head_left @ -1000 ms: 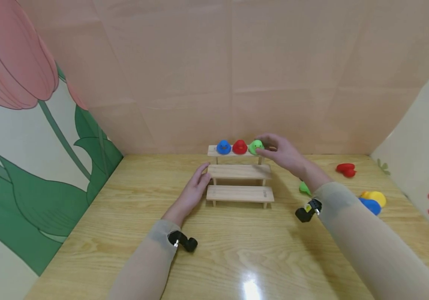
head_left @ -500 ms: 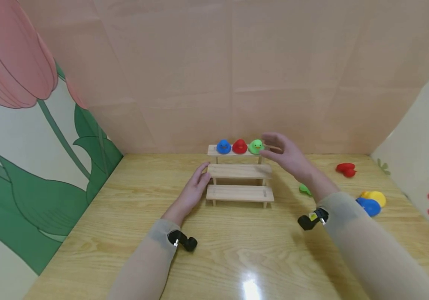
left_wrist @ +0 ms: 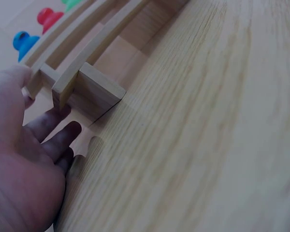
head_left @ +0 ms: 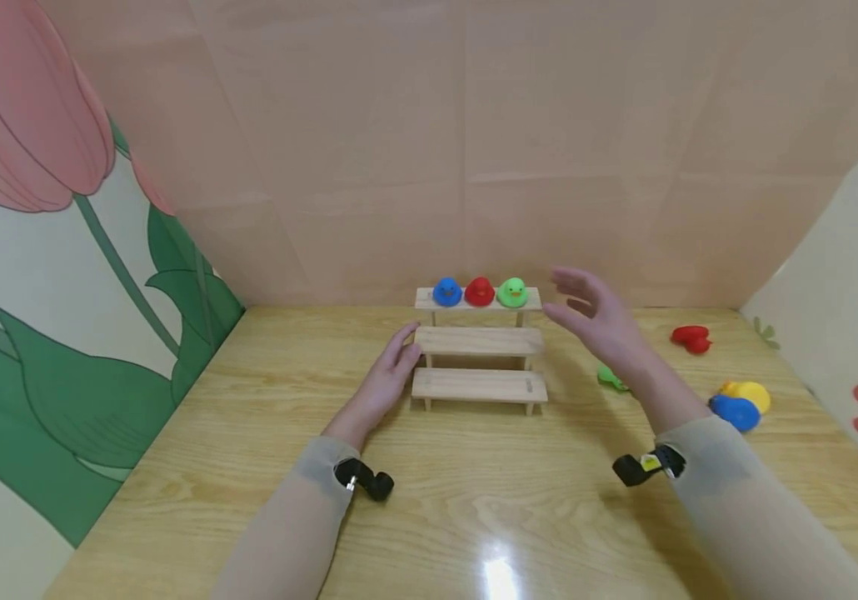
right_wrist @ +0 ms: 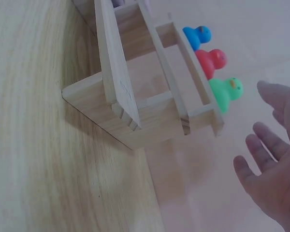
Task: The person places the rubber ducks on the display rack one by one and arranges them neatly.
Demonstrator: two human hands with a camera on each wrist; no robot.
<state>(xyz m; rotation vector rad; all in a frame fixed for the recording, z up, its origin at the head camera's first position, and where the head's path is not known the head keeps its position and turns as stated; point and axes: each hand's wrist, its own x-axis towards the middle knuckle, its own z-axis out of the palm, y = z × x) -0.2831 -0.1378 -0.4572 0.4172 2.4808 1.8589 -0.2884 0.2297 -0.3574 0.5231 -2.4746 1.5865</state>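
Observation:
A three-step wooden stand [head_left: 478, 340] is on the table, with a blue rubber duck [head_left: 447, 292], a red rubber duck [head_left: 480, 292] and a green rubber duck [head_left: 513, 292] lined up on its top step. At the stand's left end, my left hand [head_left: 387, 375] has its fingertips right at the middle step; in the left wrist view the fingers [left_wrist: 58, 137] lie loosely bent beside the wood. My right hand [head_left: 601, 325] is in the air to the right of the top step, fingers spread, holding nothing. A gap separates it from the green duck in the right wrist view.
On the table's right side lie a red duck [head_left: 691, 338], a yellow duck [head_left: 753, 397] and a blue duck [head_left: 735, 413]. Another green toy [head_left: 612, 377] shows partly behind my right forearm. A paper-covered wall [head_left: 324, 183] rises behind the stand.
My right hand has let go of the green duck and drawn away to the right, its fingers opening. The duck stays on the top step, and my left hand keeps its place.

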